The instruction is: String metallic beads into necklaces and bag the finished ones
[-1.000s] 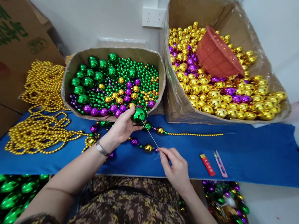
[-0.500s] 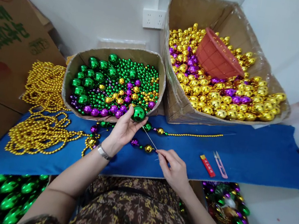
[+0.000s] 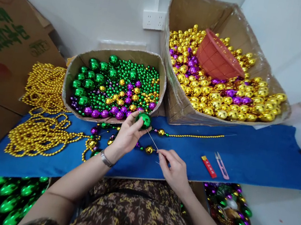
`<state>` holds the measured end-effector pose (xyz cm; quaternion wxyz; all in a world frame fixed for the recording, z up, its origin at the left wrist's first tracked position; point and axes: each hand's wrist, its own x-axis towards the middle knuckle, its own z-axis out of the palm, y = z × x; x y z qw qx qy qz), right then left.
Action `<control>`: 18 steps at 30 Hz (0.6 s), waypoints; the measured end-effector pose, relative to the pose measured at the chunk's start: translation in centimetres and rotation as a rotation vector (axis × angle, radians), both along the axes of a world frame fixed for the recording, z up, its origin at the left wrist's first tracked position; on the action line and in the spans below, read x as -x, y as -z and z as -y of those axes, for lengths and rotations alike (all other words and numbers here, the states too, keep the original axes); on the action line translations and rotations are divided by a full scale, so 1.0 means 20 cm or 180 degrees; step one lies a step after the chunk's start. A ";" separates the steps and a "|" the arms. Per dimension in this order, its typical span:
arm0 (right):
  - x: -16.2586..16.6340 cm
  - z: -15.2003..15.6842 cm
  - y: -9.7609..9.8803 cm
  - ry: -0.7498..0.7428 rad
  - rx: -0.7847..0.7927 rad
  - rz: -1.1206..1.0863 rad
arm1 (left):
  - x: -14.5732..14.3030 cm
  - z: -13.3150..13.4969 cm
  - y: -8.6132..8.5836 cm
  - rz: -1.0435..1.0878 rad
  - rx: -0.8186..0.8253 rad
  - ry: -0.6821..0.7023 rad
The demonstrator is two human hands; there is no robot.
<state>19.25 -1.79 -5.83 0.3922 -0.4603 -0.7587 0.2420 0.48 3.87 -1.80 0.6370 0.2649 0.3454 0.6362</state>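
My left hand (image 3: 128,135) grips a large shiny green ball (image 3: 144,120) just in front of the small box of beads (image 3: 73,66). A thin needle (image 3: 152,140) runs from the ball down to my right hand (image 3: 172,167), which pinches its near end. Under both hands a part-strung strand of purple, gold and green balls (image 3: 148,149) lies on the blue cloth (image 3: 246,154). The strand trails right as a line of small gold beads (image 3: 195,136).
A big carton (image 3: 239,24) at the back right holds gold and purple balls and an orange basket (image 3: 218,56). Heaps of gold bead strings (image 3: 40,121) lie at left. A red cutter (image 3: 208,166) and pink snips (image 3: 221,164) rest right of my hands. More balls sit below the table edge.
My left hand has carried the green ball a little right and down, closer to my right hand, so less of the needle shows between them. My right hand has barely moved.
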 end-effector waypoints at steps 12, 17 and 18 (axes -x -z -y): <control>0.00 -0.02 0.00 0.0066 -0.0086 -0.0012 | -0.03 0.08 0.02 -0.0113 0.0007 0.0407; 0.00 -0.03 -0.02 0.0108 -0.0048 -0.0066 | 0.00 0.07 0.00 -0.0406 -0.0028 0.0783; -0.01 -0.04 -0.02 0.0147 -0.0076 -0.0056 | 0.01 0.05 -0.01 -0.0506 -0.0094 0.0803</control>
